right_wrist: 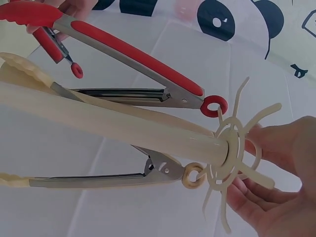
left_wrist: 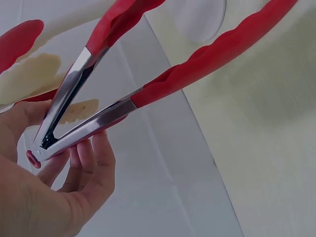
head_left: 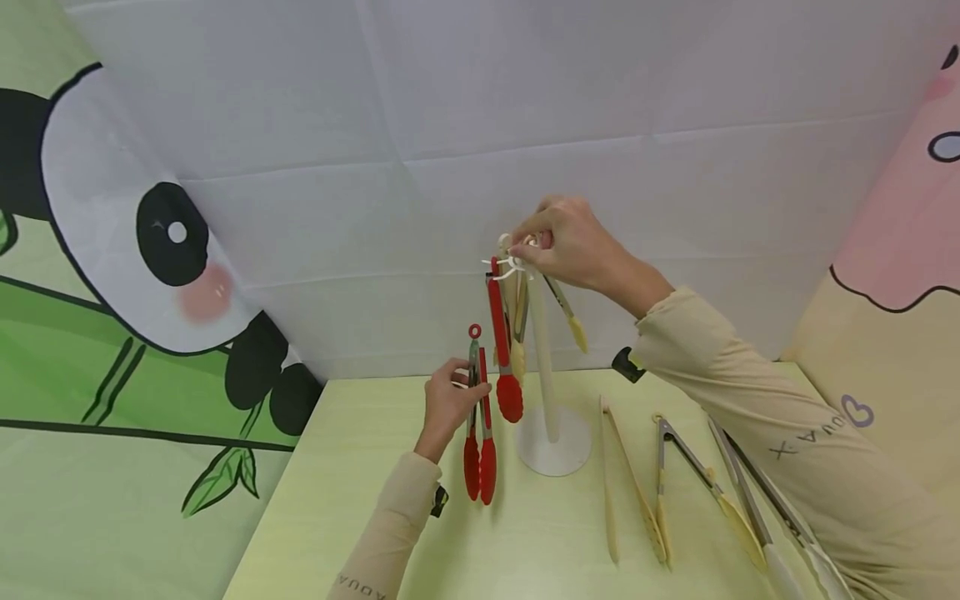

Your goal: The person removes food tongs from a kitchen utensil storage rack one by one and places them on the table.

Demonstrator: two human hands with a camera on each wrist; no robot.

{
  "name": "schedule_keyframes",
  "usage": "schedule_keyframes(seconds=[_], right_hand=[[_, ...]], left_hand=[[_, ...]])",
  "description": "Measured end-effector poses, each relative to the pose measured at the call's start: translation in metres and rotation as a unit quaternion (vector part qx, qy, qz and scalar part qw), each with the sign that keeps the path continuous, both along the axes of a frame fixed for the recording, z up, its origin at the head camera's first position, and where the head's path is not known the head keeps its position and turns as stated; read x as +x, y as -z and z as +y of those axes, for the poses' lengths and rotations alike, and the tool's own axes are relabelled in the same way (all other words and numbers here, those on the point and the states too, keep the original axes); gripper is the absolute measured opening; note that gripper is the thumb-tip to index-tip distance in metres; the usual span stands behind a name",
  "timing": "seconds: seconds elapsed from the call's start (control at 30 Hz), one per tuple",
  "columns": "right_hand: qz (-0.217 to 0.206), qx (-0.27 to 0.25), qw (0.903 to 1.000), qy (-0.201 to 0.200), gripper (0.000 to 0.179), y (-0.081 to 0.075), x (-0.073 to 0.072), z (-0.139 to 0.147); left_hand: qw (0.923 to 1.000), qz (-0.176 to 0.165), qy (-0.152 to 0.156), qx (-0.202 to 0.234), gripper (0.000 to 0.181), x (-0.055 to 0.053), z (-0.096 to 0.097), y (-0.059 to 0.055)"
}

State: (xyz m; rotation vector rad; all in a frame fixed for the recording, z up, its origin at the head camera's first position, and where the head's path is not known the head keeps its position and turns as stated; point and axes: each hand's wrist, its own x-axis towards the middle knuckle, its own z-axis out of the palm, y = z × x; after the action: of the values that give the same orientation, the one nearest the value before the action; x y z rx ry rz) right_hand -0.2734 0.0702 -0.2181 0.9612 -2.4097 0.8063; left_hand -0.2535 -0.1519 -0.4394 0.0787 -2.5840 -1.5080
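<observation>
My left hand (head_left: 446,404) holds a pair of red-tipped tongs (head_left: 487,471), thumb and fingers on its two arms. Its red ring points up and its heads hang down over the table, spread apart in the left wrist view. Up and to the right, my right hand (head_left: 573,246) pinches the hooked ring (right_wrist: 232,153) at the top of a white stand (head_left: 542,358). From its hooks hang larger red tongs (right_wrist: 138,54) by a red ring and cream-tipped tongs (right_wrist: 163,168) by a cream ring. More light-coloured tongs (right_wrist: 27,69) hang behind the pole.
Wooden tongs (head_left: 637,475), metal tongs with cream tips (head_left: 686,454) and long tongs with white ends (head_left: 757,500) lie on the pale table (head_left: 292,500), right of the round base (head_left: 555,454). A white cloth (head_left: 375,250) hangs behind the table.
</observation>
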Motion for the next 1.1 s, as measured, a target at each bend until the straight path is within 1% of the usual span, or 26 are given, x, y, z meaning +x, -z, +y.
schedule_keyframes(seconds=[0.2, 0.37, 0.5, 0.6, 0.8, 0.87, 0.97, 1.1], right_hand=[[0.019, -0.008, 0.9998, -0.004, 0.014, 0.001, 0.001, -0.002], [0.011, -0.007, 0.9999, -0.004, 0.015, 0.000, 0.003, -0.005], [-0.001, -0.007, 1.0000, 0.002, 0.016, 0.000, 0.003, -0.007], [0.000, -0.008, 1.0000, 0.001, 0.016, 0.000, 0.003, -0.009], [0.004, -0.016, 0.9999, -0.002, 0.018, 0.003, 0.003, -0.009], [0.009, -0.017, 0.9998, -0.002, 0.018, 0.003, 0.004, -0.008], [0.017, -0.017, 0.9997, -0.001, 0.019, 0.004, 0.005, -0.007], [0.023, -0.020, 0.9995, 0.001, 0.019, 0.005, 0.006, -0.005]], left_hand=[[0.9995, 0.002, -0.015, -0.028, 0.032, 0.000, 0.001, 0.007], [0.9983, 0.000, -0.029, -0.051, 0.030, 0.000, 0.002, 0.015], [0.9975, -0.013, -0.036, -0.059, 0.030, 0.000, 0.003, 0.021], [0.9963, -0.028, -0.045, -0.068, 0.029, 0.000, 0.005, 0.025], [0.9934, -0.035, -0.056, -0.094, 0.026, 0.001, 0.010, 0.035], [0.9932, -0.041, -0.054, -0.095, 0.026, 0.001, 0.012, 0.038], [0.9926, -0.060, -0.057, -0.089, 0.026, 0.001, 0.015, 0.042], [0.9907, -0.077, -0.060, -0.094, 0.028, -0.001, 0.018, 0.047]])
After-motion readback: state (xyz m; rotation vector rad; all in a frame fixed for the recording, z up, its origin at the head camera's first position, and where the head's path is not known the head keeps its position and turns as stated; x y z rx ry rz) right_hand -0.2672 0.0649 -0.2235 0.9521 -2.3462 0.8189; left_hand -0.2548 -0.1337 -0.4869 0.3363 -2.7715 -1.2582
